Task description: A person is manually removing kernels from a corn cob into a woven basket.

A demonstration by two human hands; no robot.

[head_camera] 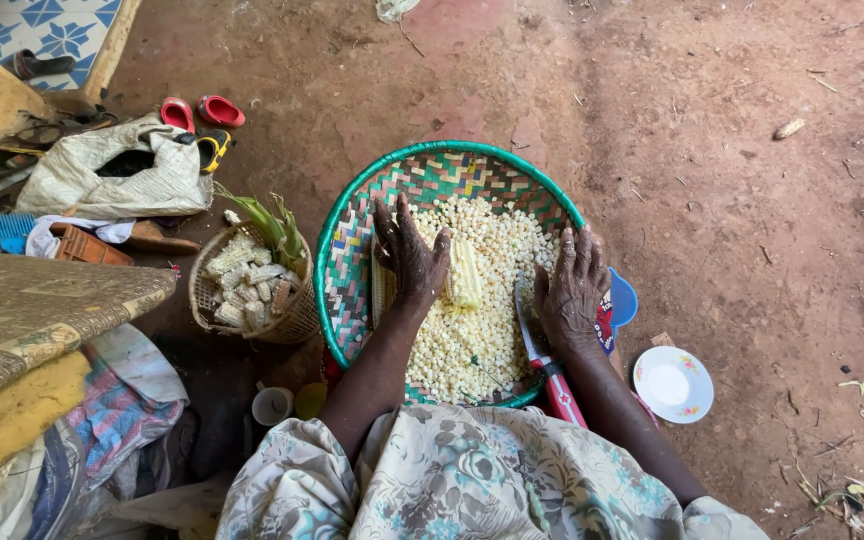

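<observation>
Woven tray (347,260), green rim, sits on ground btwn knees, so loose kernels (482,330) stay pooled. Left hand (410,255) flat, fingers spread, holding nothing, just beside cob (466,272). Right hand (572,292) open too, palm down on rim, over knife (550,368) w/ red handle. Small basket (252,290) of stripped cobs close at left.

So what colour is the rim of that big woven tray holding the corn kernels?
Green: the woven tray's rim shows best in the head view.

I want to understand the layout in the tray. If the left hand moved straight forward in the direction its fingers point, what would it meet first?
The left hand points toward the far side of the woven tray. It would probably cross a few loose corn kernels first, then meet the tray's green rim, though depth is hard to judge.
</observation>
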